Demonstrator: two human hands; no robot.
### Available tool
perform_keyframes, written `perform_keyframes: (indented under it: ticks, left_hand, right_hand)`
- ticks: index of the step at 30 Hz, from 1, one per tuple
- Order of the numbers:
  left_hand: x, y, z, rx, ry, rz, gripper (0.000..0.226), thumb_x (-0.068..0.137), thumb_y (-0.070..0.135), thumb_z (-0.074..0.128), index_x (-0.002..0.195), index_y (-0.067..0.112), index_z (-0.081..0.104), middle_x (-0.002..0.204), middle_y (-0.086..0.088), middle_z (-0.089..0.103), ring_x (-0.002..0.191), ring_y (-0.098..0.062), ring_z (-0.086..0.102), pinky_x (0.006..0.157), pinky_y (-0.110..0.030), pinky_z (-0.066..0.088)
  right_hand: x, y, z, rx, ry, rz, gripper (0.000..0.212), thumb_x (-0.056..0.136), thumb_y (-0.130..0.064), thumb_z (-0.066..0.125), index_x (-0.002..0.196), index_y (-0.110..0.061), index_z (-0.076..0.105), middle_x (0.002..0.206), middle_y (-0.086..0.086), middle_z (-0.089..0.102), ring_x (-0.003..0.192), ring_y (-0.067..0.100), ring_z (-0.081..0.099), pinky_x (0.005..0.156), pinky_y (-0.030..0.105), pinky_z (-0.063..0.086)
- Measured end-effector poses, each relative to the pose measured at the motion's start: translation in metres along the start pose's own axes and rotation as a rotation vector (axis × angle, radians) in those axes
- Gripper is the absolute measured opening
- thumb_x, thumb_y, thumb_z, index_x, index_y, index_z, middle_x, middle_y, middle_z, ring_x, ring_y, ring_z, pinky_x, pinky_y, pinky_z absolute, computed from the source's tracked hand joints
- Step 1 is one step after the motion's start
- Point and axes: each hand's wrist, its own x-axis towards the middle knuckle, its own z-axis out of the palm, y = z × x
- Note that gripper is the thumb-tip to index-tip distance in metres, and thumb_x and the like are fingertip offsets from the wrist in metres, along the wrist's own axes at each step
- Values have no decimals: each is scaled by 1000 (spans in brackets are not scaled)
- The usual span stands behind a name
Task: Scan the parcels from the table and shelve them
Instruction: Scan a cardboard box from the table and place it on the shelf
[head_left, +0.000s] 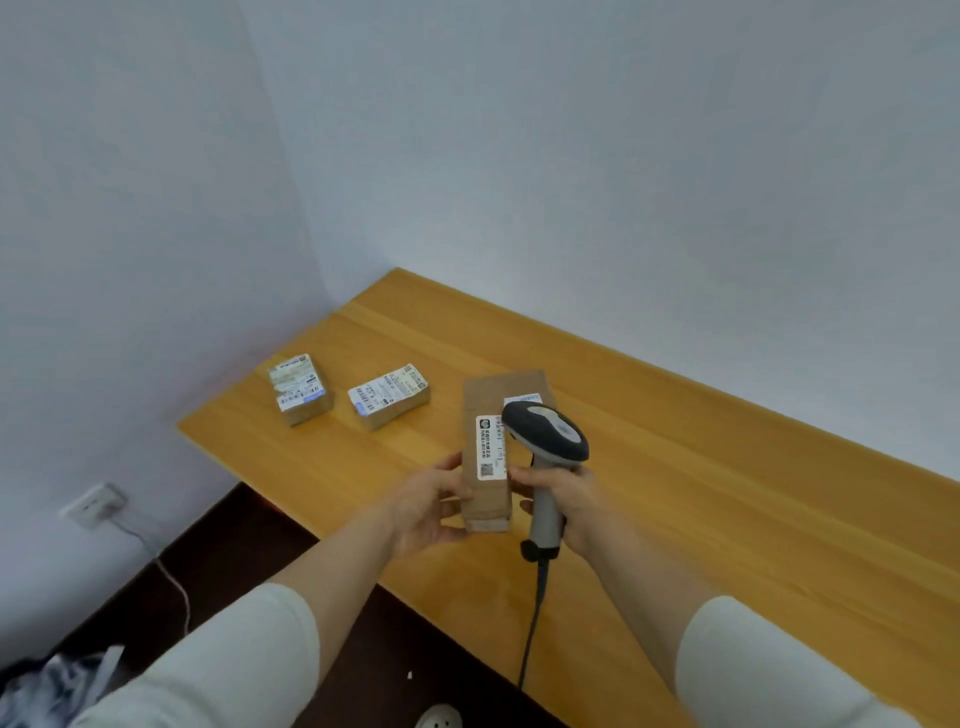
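We see a smooth, honey-coloured wooden table (727, 519). Over its near edge the left hand (431, 504) grips the near end of a long brown cardboard parcel (488, 410), whose long axis points away from us (white label up). The right hand (566, 499) clasps a grey-handled, dark-headed scanner (545, 431) just beside it. One small labelled box (300, 388) and a second small box (388, 396) lie flat further left.

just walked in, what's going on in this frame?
A person is scanning parcels. The left hand grips the near end of a long cardboard parcel, labels facing up. The right hand holds a corded barcode scanner, its head over the labels. Two others lie untouched on the wooden table: a far-left small parcel and a second small parcel beside it. No shelf is in view.
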Motion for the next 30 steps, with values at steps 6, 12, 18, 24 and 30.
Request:
perform_keyframes:
  ticks: [6,12,18,24,30]
  left_hand:
    - [-25,-4,13,82,17,36,71,61,16,68,129,20,49,117,-14,65,107,-31,62,85,-44,49]
    - [-36,-8,11,-67,74,123,77,59,3,72,131,13,45,115,-18,64,103,-31,63,74,-40,56]
    - [-42,-9,6,-151,102,199,57,58,5,72,112,18,59,95,-3,71,83,-15,65,69,-23,46]
    - [-43,-10,6,-132,91,196,52,65,1,66,116,9,60,95,-5,71,83,-16,66,71,-25,49]
    - [-43,25,-16,-49,222,258,97,61,-3,75,147,12,31,112,-5,68,109,-23,57,104,-41,33]
  right_hand:
    - [-8,4,10,-23,-71,-29,43,69,5,78,108,-1,61,96,12,68,79,24,63,57,33,49]
    - [-16,7,12,36,-142,-65,35,73,5,75,104,-2,61,87,8,67,79,22,63,59,33,47]
    - [-18,10,8,117,-246,6,39,72,0,77,108,-3,63,98,16,73,81,28,70,80,45,55]
    - [-19,7,7,98,-284,3,40,68,3,79,105,-2,66,94,14,74,83,26,70,79,45,57]
    - [-18,-13,-5,-79,-276,-102,30,67,7,79,90,-8,67,86,10,74,78,24,70,79,43,56]
